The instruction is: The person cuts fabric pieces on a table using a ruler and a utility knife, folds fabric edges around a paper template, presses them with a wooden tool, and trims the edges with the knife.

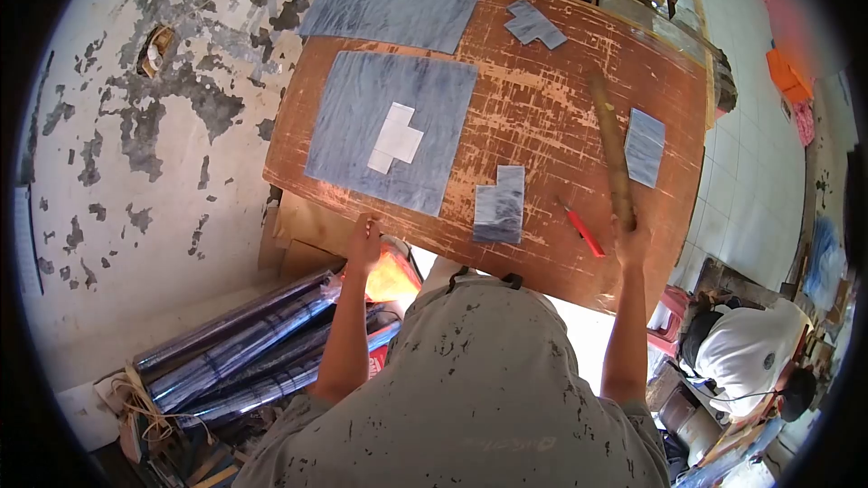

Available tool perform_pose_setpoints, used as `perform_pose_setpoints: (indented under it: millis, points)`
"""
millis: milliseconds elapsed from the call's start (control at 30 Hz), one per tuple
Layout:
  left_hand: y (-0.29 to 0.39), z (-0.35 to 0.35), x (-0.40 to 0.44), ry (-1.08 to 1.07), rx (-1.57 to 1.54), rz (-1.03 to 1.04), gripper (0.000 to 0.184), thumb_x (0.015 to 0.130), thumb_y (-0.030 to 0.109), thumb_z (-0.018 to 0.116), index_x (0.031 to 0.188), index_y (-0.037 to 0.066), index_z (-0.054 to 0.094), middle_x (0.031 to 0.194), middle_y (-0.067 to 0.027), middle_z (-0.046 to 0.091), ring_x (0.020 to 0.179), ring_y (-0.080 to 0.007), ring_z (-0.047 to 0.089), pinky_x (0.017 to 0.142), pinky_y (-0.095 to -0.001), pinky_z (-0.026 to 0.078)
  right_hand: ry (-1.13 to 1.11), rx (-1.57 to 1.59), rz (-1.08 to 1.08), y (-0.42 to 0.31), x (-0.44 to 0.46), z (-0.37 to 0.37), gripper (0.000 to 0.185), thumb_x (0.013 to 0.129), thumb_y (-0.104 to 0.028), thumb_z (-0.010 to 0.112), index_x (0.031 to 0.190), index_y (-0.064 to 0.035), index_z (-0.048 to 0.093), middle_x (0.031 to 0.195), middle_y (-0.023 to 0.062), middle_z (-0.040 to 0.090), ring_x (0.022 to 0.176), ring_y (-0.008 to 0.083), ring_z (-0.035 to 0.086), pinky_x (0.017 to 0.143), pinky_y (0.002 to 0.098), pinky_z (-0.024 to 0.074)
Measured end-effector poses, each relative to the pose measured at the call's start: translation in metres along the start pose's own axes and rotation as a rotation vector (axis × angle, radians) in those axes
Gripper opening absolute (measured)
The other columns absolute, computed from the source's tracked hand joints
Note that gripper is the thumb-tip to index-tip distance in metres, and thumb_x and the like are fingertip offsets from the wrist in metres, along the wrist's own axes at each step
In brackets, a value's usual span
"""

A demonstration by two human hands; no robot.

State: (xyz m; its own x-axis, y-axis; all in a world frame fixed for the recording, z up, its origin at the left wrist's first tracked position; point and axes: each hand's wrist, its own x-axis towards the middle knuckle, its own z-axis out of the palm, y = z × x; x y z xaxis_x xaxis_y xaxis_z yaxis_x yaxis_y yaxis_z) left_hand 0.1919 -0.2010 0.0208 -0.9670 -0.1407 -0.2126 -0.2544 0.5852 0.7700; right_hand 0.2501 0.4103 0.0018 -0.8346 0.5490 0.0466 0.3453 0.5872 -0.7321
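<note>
My right hand [630, 239] is closed round the lower end of a long wooden stick [611, 149] that lies over the right part of the brown table. A red-handled cutter [583, 230] lies just left of that hand. At the table's front left edge my left hand [364, 239] is closed; anything in it is too small to name. Beyond it a grey marbled sheet [353, 117] carries a white stepped template [396, 138]. A stepped grey piece [500, 206] lies near the front edge, a rectangular grey piece [645, 147] right of the stick.
Another marbled sheet [398, 0] and a stepped piece [535, 24] lie at the table's [542, 126] far side. Shiny rolls [240, 348] lean at the lower left. A person [750, 357] in a white shirt is at the lower right. Tools crowd the far edge.
</note>
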Motion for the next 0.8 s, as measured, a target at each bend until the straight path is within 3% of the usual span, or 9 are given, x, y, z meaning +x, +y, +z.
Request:
perform_pose_setpoints:
  millis: [167,233,300,333,400,433,667,733,800]
  points:
    - [0.006,-0.02,0.05,-0.091,0.062,0.17,0.027,0.109,0.021,0.055,0.126,0.002,0.064,0.093,-0.0136,0.068,0.086,-0.0186,0.067,0.076,-0.0362,0.053,0.048,-0.143,-0.016,-0.001,-0.011,0.008,0.057,0.09,-0.021,0.084,0.139,-0.0008,0.065,0.127,0.0242,0.062,0.116,0.0383,0.065,0.099,0.0462,0.0529]
    - [0.029,-0.032,0.066,-0.135,0.083,0.195,0.027,0.11,0.021,0.055,0.127,0.002,0.064,0.095,-0.0142,0.068,0.087,-0.0168,0.067,0.077,-0.0343,0.052,0.142,-0.278,-0.18,0.005,-0.016,0.018,0.056,0.09,-0.021,0.083,0.139,-0.0004,0.065,0.129,0.0242,0.058,0.12,0.0413,0.061,0.102,0.0477,0.0513]
    - [0.054,-0.043,0.079,-0.261,0.144,-0.04,0.027,0.108,0.014,0.055,0.132,0.004,0.061,0.095,-0.0054,0.064,0.084,-0.0131,0.058,0.077,-0.0311,0.048,0.173,-0.312,-0.171,0.013,-0.019,0.023,0.057,0.091,-0.021,0.083,0.141,-0.0005,0.064,0.129,0.0241,0.058,0.121,0.0418,0.06,0.104,0.0491,0.0498]
    - [0.048,-0.042,0.089,-0.268,0.141,-0.034,0.027,0.108,0.014,0.055,0.132,0.004,0.061,0.095,-0.0054,0.064,0.084,-0.0131,0.058,0.077,-0.0311,0.048,0.203,-0.338,-0.16,0.013,-0.022,0.025,0.058,0.092,-0.022,0.082,0.142,-0.0007,0.063,0.129,0.024,0.058,0.122,0.0423,0.058,0.106,0.0506,0.0482]
    - [0.038,-0.034,0.108,-0.292,-0.696,-0.202,0.031,0.108,0.014,0.058,0.137,0.004,0.06,0.095,-0.0051,0.065,0.084,-0.0137,0.06,0.079,-0.0307,0.05,0.244,-0.309,-0.114,-0.008,-0.033,0.022,0.059,0.092,-0.022,0.082,0.144,-0.0011,0.062,0.131,0.0239,0.058,0.125,0.0429,0.057,0.108,0.052,0.0467]
    - [0.044,-0.036,0.113,-0.305,-0.699,-0.199,0.031,0.108,0.014,0.058,0.137,0.004,0.06,0.095,-0.0051,0.065,0.084,-0.0137,0.06,0.079,-0.0307,0.05,0.275,-0.275,-0.071,-0.027,-0.041,0.021,0.061,0.092,-0.023,0.082,0.145,-0.0015,0.061,0.132,0.0238,0.058,0.128,0.0435,0.055,0.11,0.0533,0.0452]
    - [0.139,-0.072,0.114,-0.532,-0.714,0.151,0.038,0.103,-0.001,0.063,0.14,-0.001,0.056,0.105,-0.01,0.073,0.096,-0.0165,0.069,0.09,-0.0331,0.056,0.367,-0.345,-0.067,-0.135,-0.122,0.052,0.062,0.089,-0.012,0.078,0.147,-0.0044,0.058,0.139,0.0234,0.056,0.134,0.0442,0.052,0.114,0.0573,0.0419]
    - [0.153,-0.085,0.114,-0.551,-0.714,0.201,0.039,0.102,-0.003,0.064,0.14,-0.001,0.057,0.107,-0.0113,0.075,0.1,-0.0175,0.071,0.094,-0.0341,0.057,0.277,-0.215,0.0,-0.163,-0.141,0.066,0.062,0.088,-0.009,0.077,0.147,-0.0042,0.058,0.138,0.0223,0.057,0.134,0.0446,0.053,0.115,0.0574,0.041]
    - [0.164,-0.099,0.114,-0.553,-0.547,0.234,0.029,0.102,-0.002,0.066,0.131,-0.002,0.064,0.106,-0.0114,0.076,0.103,-0.0181,0.073,0.098,-0.0341,0.058,0.269,-0.246,-0.007,-0.185,-0.153,0.081,0.058,0.088,-0.008,0.077,0.143,-0.0036,0.06,0.137,0.0216,0.059,0.132,0.0442,0.054,0.114,0.0564,0.0418]
